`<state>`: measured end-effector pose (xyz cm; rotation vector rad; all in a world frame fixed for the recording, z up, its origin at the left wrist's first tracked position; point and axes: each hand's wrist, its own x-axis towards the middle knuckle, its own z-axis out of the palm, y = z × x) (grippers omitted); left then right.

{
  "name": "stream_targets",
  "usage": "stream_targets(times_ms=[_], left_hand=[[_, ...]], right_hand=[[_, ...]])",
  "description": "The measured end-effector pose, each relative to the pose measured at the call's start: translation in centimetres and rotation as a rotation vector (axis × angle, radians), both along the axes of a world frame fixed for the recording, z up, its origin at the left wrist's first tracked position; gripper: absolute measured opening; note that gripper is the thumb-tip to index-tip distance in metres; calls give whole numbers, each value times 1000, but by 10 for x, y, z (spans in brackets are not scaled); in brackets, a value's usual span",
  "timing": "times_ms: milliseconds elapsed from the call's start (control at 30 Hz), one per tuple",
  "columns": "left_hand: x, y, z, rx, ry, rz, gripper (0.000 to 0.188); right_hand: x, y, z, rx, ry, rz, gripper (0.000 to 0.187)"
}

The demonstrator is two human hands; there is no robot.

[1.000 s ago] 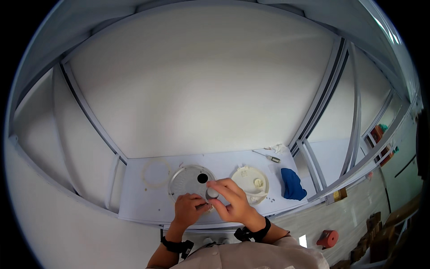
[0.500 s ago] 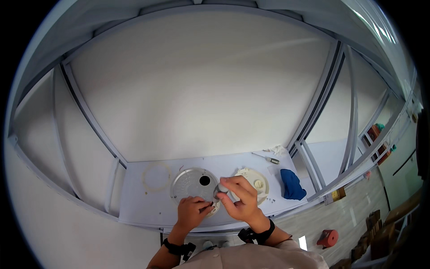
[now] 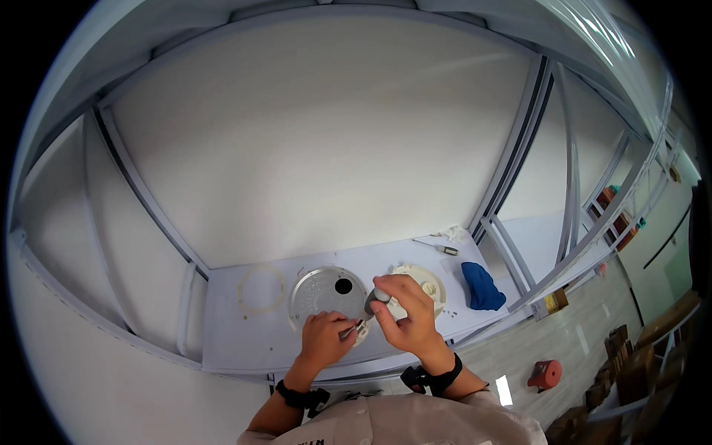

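My right hand [image 3: 406,319] grips a grey rounded tool handle [image 3: 374,300] with a paler end; its working tip is hidden. Close beside it, my left hand [image 3: 326,335] pinches a small light-coloured part with metal bits [image 3: 361,326], too small to name. Just beyond my left hand lies a round silver metal plate [image 3: 315,293] with a black round spot on it. A round cream plastic cover [image 3: 437,288] is partly covered by my right hand.
A thin cream ring [image 3: 241,291] lies at the table's left. To the right are a screwdriver [image 3: 446,250], a crumpled white tissue [image 3: 452,233], a blue cloth [image 3: 482,287] and small loose pieces. Metal frame posts border the table. A red stool [image 3: 546,374] stands on the floor.
My right hand has moved slightly right, away from my left hand, with the grey handle tilted over. The small part in my left hand shows more clearly now. The view has shifted slightly.
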<state>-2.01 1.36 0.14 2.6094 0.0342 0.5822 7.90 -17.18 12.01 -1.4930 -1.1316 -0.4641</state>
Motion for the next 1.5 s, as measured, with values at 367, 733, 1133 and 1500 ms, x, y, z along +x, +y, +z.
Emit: stream_targets(times_ms=[367,733,1133,1500], left_hand=[[1,13,1,-41,53,-68,25],[-2,16,0,-53,45,-96,25],[0,18,-4,-18,25,-114,25],[0,19,-2,-39,-34,-124,22]], right_hand=[[-21,-1,4,-152,-79,-188,43],[-36,11,7,-7,-72,-184,34],[-43,15,12,-60,4,37,35],[-36,22,-7,50,72,-79,44]])
